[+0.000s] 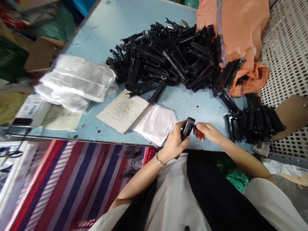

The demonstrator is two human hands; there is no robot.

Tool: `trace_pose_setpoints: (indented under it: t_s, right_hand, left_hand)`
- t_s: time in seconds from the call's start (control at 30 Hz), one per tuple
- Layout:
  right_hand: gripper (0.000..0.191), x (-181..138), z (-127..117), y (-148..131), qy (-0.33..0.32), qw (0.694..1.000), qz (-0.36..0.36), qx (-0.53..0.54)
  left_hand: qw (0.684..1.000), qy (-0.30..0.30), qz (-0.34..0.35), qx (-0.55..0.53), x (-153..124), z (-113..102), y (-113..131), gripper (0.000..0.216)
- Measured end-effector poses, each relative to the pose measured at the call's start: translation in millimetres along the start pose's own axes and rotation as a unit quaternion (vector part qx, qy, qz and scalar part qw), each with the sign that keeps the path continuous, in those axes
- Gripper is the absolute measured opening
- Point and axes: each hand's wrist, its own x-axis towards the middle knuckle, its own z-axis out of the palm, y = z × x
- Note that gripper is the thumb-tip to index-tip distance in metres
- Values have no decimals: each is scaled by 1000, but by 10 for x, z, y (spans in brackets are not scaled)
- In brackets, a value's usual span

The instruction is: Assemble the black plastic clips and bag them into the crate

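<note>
My left hand [175,141] is wrapped round a black plastic part [187,128] at the near edge of the pale blue table [101,35]. My right hand [206,131] is closed in a pinch at the part's top end; what its fingertips hold is too small to name. Just left of my hands lies a stack of clear plastic bags [155,123]. A sheet of paper with tiny screws [123,109] lies beside that stack. A large heap of black plastic parts [168,57] covers the middle of the table.
An orange woven sack [237,35] lies at the far right. A smaller pile of black parts [250,123] sits right of my hands. Bundles of clear bags [77,80] lie at the left. A white perforated panel [286,54] stands on the right; a striped bag [62,183] is below the table.
</note>
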Motion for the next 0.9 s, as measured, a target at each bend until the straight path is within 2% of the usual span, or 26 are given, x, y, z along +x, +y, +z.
trace_pose_setpoints:
  t_s: [0.03,0.07,0.13,0.17,0.27,0.37,0.43,0.5,0.57,0.67,0.77,0.83,0.9]
  right_hand:
    - [53,6,-33,-15,46,993,-41,-98]
    - [48,13,-60,-27,87,974,-87,-192]
    - [40,33,-77,-34,127,933,-156,-298]
    - [40,45,-62,-26,127,934,-163,-291]
    - [51,81,51,35,104,978,-101,-151]
    - [63,97,117,95,29,998,-39,-47]
    - [55,93,77,101,36,997,-40,-62]
    - [41,89,8,81,94,983,-77,-138]
    - [37,98,-27,56,127,964,-115,-203]
    - [45,141,35,48,120,970,-105,-184]
    - [59,170,111,59,76,984,-68,-147]
    - [55,160,88,39,59,978,-59,-189]
    - [41,139,15,-9,78,949,-83,-294]
  left_hand:
    - [1000,2,-17,-10,3,-6,13,55]
    - [999,4,-32,-21,6,-7,28,54]
    - [998,7,-50,-36,9,8,62,52]
    - [998,8,-53,-38,10,22,77,51]
    - [998,16,-55,-30,17,69,90,52]
    - [997,19,-62,-28,24,79,55,53]
    - [997,19,-72,-34,25,64,28,52]
    - [995,15,-83,-47,25,49,19,52]
    - [994,5,-94,-63,25,51,32,51]
    - [993,22,-98,-61,31,77,63,52]
    - [993,45,-92,-51,44,82,57,53]
    - [991,43,-101,-69,53,59,32,52]
    - [988,39,-117,-95,60,30,10,51]
